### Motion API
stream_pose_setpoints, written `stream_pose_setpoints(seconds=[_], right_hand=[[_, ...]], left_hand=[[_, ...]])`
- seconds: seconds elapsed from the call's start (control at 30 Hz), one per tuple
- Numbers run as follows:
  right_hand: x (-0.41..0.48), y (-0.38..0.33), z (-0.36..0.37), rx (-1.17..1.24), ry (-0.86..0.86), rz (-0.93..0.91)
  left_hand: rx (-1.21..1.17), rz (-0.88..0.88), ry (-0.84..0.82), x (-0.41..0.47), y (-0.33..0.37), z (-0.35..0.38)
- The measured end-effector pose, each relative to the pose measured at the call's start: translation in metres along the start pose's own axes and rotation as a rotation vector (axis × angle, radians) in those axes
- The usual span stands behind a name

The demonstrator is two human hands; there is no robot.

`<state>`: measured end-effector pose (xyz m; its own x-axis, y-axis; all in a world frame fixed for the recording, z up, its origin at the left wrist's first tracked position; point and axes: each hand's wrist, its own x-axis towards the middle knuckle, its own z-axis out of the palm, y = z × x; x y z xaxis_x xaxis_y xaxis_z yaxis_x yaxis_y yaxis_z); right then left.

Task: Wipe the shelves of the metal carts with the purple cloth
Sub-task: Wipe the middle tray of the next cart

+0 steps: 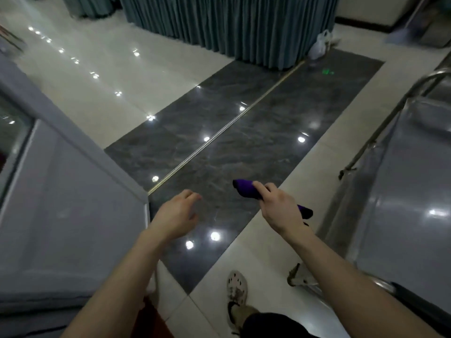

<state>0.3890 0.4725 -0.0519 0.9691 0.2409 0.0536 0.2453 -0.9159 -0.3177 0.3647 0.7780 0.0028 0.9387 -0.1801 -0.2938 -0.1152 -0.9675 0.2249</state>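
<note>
Holding the purple cloth (pixel 246 189) in curled fingers, the right hand (pixel 280 206) is nearer the cart (pixel 402 191), which stands to its right. The left hand (pixel 175 215) hangs loose, holding nothing.

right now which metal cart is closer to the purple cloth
The right-side cart with the tubular rail; the right hand holds the purple cloth near it.
</note>
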Motion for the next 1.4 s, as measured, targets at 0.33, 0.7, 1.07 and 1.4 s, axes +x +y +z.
stream_pose_setpoints(seconds=[0.33, 0.7, 1.07, 1.4], right_hand=[[0.157, 0.051, -0.015, -0.055, 0.027, 0.295], [0.248, 0.12, -0.024, -0.159, 0.348, 0.686], [0.269, 0.196, 0.006, 0.185, 0.525, 1.112], [0.322, 0.312, 0.009, 0.502, 0.698, 1.738]], left_hand=[[0.189, 0.328, -0.05, 0.26, -0.01, -0.096], [-0.152, 0.6, -0.443, 0.526, 0.164, -0.112], [-0.226, 0.916, -0.732, 0.625, 0.368, -0.068], [0.098, 1.48, -0.779, 0.725, 0.462, -0.063]])
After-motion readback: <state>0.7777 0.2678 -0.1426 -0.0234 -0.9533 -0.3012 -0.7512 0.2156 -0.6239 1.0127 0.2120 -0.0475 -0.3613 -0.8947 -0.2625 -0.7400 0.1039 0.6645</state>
